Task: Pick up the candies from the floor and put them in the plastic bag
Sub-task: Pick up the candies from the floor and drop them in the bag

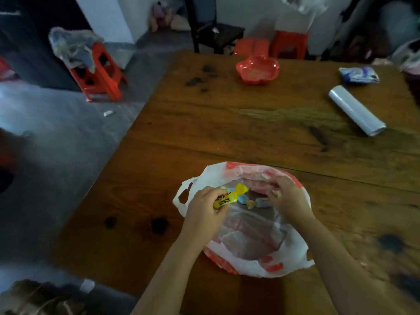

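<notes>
A white and red plastic bag [250,258] lies open on the wooden table [250,133], near its front edge. My left hand [204,208] hovers over the bag's mouth, shut on a yellow wrapped candy [229,197]. My right hand [286,196] is over the bag's far right rim and holds a small pale candy [277,193]. Several blue and beige candies [250,202] lie inside the bag between my hands. A small white wrapper [108,113] lies on the grey floor to the left, and another pale piece [87,285] lies by the table's near corner.
On the far side of the table sit a red flower-shaped dish [258,69], a roll of clear bags [355,110] and a blue-white packet [359,75]. A red stool [100,73] draped with cloth stands on the floor at left. More red stools [288,45] and a dark chair [216,30] stand behind the table.
</notes>
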Motion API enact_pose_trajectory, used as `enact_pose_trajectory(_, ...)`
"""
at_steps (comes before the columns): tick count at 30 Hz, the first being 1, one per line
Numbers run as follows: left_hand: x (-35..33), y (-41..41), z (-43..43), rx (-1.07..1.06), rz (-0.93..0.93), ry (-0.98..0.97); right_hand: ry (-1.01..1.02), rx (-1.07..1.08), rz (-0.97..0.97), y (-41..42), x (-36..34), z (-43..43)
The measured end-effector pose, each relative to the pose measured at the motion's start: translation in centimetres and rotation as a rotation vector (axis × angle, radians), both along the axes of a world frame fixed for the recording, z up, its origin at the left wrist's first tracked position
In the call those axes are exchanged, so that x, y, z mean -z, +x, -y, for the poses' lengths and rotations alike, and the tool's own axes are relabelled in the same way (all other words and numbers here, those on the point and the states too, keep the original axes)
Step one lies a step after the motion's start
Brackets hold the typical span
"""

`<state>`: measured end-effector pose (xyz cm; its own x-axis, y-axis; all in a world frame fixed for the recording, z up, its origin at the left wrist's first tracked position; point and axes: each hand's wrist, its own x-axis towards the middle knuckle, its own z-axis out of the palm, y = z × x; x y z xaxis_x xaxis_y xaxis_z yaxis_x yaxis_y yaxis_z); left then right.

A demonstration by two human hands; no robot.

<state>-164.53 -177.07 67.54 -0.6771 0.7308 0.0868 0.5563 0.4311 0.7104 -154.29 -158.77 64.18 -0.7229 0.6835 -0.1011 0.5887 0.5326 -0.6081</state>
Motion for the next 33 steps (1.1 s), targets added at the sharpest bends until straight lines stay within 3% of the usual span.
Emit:
enact_pose_trajectory(6,2.7,-2.1,-5.4,0.199,-0.06,-0.097,-0.037,0.114,-0.163,3.7,-2.5,1.4)
enact_pose_trajectory(13,5.9,-3.1,-7.9,0.353,-0.195,-0.288,-0.068,0.251,-0.222,5.5,-3.1,3.3)
enact_pose_trajectory(17,5.0,-3.0,-7.3,0.384,-0.231,-0.264,-0.05,0.288,-0.231,6.1,-3.0,4.3)
enact_pose_trajectory(24,1.6,-0.3,-3.6,0.358,-0.368,-0.146,0.096,0.363,-0.089,8.0,-2.8,6.4)
enact_pose_trajectory(33,1.0,7.4,-4.3,0.698,-0.359,-0.092,0.258,0.549,0.083,16.4,-3.0,10.4)
